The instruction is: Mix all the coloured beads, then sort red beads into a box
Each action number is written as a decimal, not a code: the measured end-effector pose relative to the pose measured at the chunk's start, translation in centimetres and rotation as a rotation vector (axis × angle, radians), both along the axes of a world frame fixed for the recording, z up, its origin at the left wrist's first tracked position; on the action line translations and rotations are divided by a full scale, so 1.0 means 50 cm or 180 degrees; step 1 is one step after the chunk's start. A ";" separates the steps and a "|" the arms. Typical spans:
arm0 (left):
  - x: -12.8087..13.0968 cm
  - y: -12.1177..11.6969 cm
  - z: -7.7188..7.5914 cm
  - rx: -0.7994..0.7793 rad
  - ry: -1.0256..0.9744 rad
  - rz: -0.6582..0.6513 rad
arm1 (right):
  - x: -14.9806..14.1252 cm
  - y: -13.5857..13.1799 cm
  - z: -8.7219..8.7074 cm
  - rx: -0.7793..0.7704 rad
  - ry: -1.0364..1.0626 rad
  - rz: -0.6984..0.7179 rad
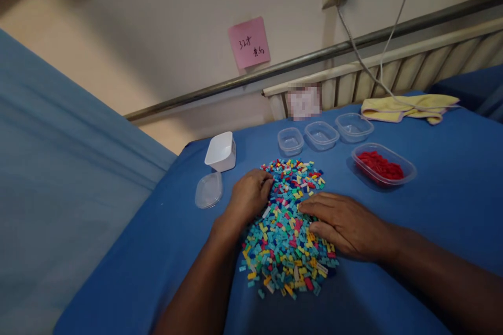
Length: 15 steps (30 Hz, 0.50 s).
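A wide heap of small plastic building bricks (pixel 285 241) in turquoise, yellow, red, blue and white lies in front of me on the blue cloth. My left hand (pixel 251 193) is at the heap's left edge, its fingers curled and the thumb close to them; whatever they may pinch is hidden. On the right side, my right hand (pixel 341 222) rests palm down with its fingers stretched out and the thumb apart, fingertips touching the bricks. Some bricks are covered by this hand. A clear tub (pixel 411 172) filled with red bricks (pixel 379 165) stands beyond it to the right.
Three clear tubs, a small one (pixel 291 151), a middle one (pixel 322 145) and a right one (pixel 353 138), line the back. A white container (pixel 220 154) and a clear lid (pixel 209 191) are at left. A yellow cloth (pixel 408 107) and cable (pixel 359 63) lie near the radiator (pixel 416 65).
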<state>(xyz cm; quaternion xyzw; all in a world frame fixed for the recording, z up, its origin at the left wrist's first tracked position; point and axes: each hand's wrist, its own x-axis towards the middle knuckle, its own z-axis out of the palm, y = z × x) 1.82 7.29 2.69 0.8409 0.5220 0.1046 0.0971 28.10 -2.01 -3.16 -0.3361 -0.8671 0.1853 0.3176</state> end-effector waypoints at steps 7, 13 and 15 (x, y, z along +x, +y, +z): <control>0.004 -0.015 -0.003 0.0089 0.0327 -0.0649 | -0.007 0.005 0.010 -0.0023 0.0072 0.0032; 0.040 -0.003 0.003 0.0005 0.0634 -0.0802 | -0.005 0.007 0.012 -0.0102 0.0021 0.0079; 0.045 0.001 0.004 -0.0094 0.0595 -0.0734 | -0.005 0.006 0.013 -0.0097 0.0012 0.0089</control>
